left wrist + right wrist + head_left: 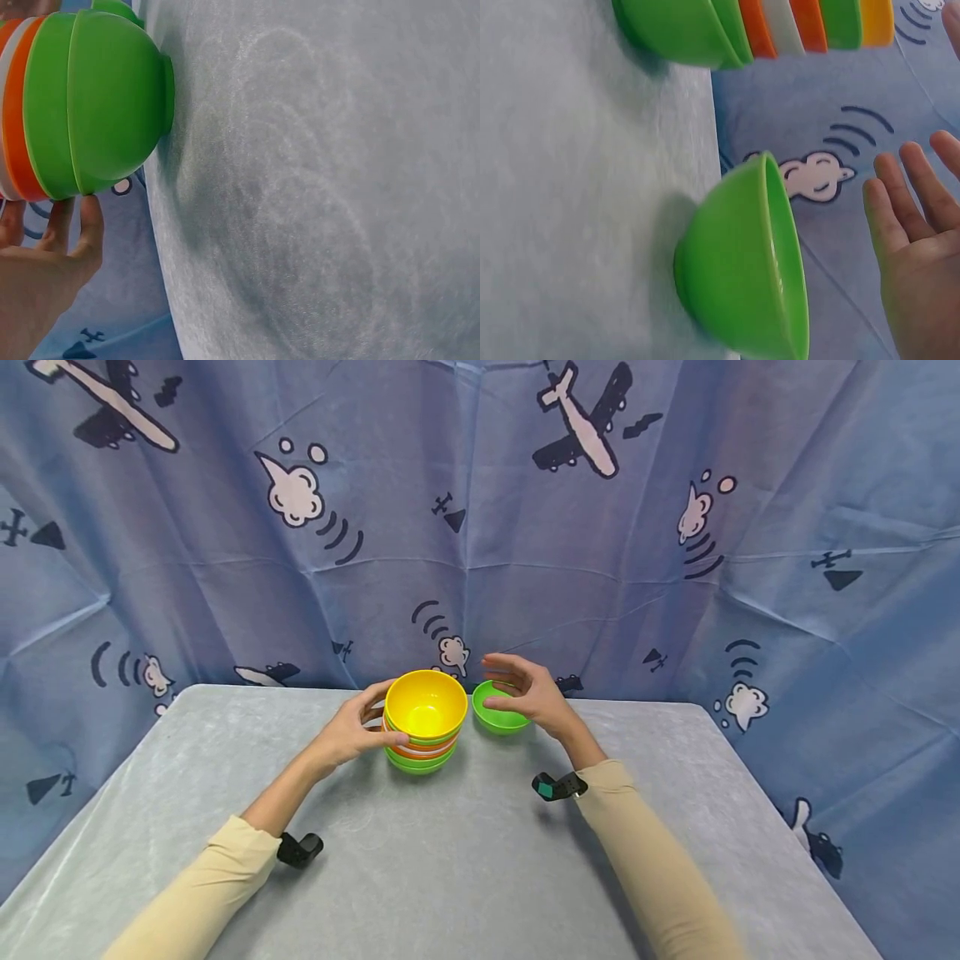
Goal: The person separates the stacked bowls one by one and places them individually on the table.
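Note:
A stack of nested bowls [422, 752] stands upright near the back of the table, a yellow bowl [426, 710] on top. Below it show green, orange and white rims, with green bowls [120, 105] at the bottom. My left hand [347, 735] grips the stack's left side, thumb at the front and fingers reaching behind. Just right of the stack sits a single green bowl [501, 722], mouth up and apart from it. Above that bowl hovers my right hand [536, 697], fingers spread and holding nothing; the right wrist view shows a gap between fingers and rim.
A pale grey cloth covers the table [450, 860]. Close behind its back edge hangs a blue curtain [480, 527] printed with planes and clouds. Each wrist carries a black camera mount, such as the one by the left sleeve [300, 850].

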Demonstrator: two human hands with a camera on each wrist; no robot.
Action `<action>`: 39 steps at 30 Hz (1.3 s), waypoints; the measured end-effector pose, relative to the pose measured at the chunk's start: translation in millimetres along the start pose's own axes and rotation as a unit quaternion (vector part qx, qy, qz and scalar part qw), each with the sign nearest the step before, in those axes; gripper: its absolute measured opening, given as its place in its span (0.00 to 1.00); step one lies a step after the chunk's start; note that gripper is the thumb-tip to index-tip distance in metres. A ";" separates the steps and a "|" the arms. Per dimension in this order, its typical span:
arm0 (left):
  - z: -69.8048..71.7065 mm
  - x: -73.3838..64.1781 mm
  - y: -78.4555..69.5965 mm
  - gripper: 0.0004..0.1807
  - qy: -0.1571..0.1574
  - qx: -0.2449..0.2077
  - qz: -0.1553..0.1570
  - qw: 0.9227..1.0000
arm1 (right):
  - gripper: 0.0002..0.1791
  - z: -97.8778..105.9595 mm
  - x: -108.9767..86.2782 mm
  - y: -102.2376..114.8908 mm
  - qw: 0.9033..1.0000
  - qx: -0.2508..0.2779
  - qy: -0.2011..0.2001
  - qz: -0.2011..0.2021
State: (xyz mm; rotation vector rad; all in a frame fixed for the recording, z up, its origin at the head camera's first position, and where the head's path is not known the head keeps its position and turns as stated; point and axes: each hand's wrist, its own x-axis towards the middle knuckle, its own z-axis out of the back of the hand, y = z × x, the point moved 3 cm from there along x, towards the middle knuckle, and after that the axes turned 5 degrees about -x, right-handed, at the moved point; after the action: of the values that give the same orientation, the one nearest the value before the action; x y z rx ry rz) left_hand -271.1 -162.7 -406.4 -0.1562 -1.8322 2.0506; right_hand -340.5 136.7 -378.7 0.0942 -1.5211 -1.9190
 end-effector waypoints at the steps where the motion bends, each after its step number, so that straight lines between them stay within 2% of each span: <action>1: -0.2 0.0 0.0 0.47 0.001 -0.002 0.000 1.000 | 0.39 -2.2 1.2 0.9 1.000 0.000 0.003 0.001; 10: 0.4 0.9 0.9 0.46 0.002 -0.006 -0.006 1.000 | 0.43 -19.8 7.7 1.6 0.999 0.010 0.037 0.003; 17: -0.3 1.2 0.8 0.46 0.002 -0.005 -0.005 1.000 | 0.55 -31.9 9.5 1.0 0.998 0.025 0.052 0.023; 23: -1.3 -0.8 -0.5 0.46 0.003 -0.006 0.000 1.000 | 0.61 -47.4 13.7 1.6 0.997 0.025 0.070 0.017; 32: -1.4 -1.8 0.1 0.46 0.002 0.003 0.005 1.000 | 0.64 -62.0 18.3 0.0 0.996 0.012 0.092 0.019; 39: -0.7 -0.8 -0.3 0.45 0.002 0.002 0.000 1.000 | 0.66 -65.6 17.6 -1.8 0.996 0.006 0.092 0.019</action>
State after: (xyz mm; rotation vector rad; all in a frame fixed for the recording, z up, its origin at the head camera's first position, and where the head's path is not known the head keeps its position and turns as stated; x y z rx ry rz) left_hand -270.1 -162.4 -406.3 -0.1595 -1.8261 2.0524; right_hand -325.4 72.5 -394.9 0.2387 -1.4028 -1.8178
